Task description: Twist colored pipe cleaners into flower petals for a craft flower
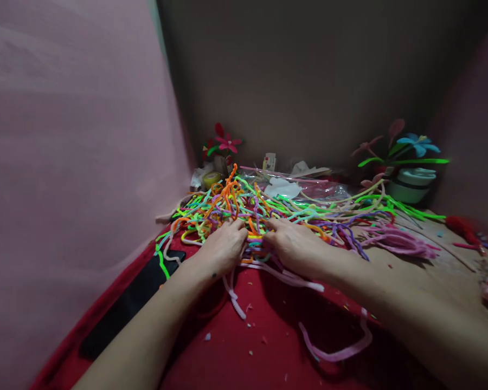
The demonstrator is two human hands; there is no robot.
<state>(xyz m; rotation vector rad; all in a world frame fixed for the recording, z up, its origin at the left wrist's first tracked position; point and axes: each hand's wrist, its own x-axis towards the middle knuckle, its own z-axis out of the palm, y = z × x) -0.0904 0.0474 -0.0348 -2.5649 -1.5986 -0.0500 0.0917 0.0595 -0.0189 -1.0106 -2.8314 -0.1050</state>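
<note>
A large tangled heap of fuzzy pipe cleaners (236, 195) in orange, green, yellow, purple and pink lies in front of me. My left hand (226, 244) is closed at the front of the heap, its fingers curled round some of the stems. Opposite it, my right hand (293, 242) is closed too, with fingertips pointing inward. Several yellow, orange and purple stems run across the narrow gap between both hands. My fingertips are partly hidden, so exactly which stems each hand grips is unclear.
Loose pink pipe cleaners (345, 355) lie on the red cloth (228, 365) with small scraps. A black phone-like slab (117, 319) is at left. Behind stand pipe-cleaner flowers (228, 142), yellow tape (211, 179), clear plastic wrap (321, 189) and a pale pot (410, 186). A pink wall (65, 162) borders the left.
</note>
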